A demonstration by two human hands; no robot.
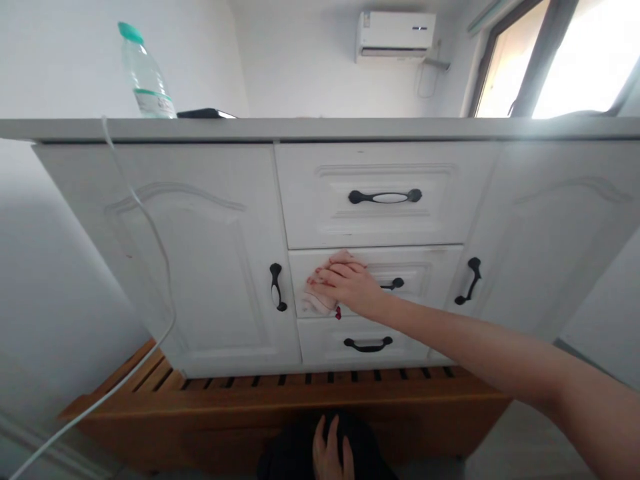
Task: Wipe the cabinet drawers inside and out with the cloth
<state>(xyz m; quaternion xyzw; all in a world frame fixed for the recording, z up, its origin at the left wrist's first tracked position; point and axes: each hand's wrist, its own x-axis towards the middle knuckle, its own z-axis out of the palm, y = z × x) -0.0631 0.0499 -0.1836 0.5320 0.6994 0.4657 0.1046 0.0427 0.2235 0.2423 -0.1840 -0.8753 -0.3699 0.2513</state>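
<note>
My right hand (353,287) presses a pale pink cloth (320,303) flat against the left part of the middle drawer (430,263) of a white cabinet. The fingers lie over the cloth, and its edges stick out above and below them. Part of that drawer's dark handle (397,284) is hidden behind the hand. A small red thing (339,312) shows just under the hand; I cannot make out what it is. Low in the view, my left hand (333,453) rests on dark clothing with its fingers apart, holding nothing.
The cabinet has a top drawer (385,227), a bottom drawer (320,340) and doors with dark handles on both sides. It stands on a slatted wooden base (240,400). A white cable (167,280) hangs down the left door. A bottle (150,87) and a dark flat object (205,113) are on top.
</note>
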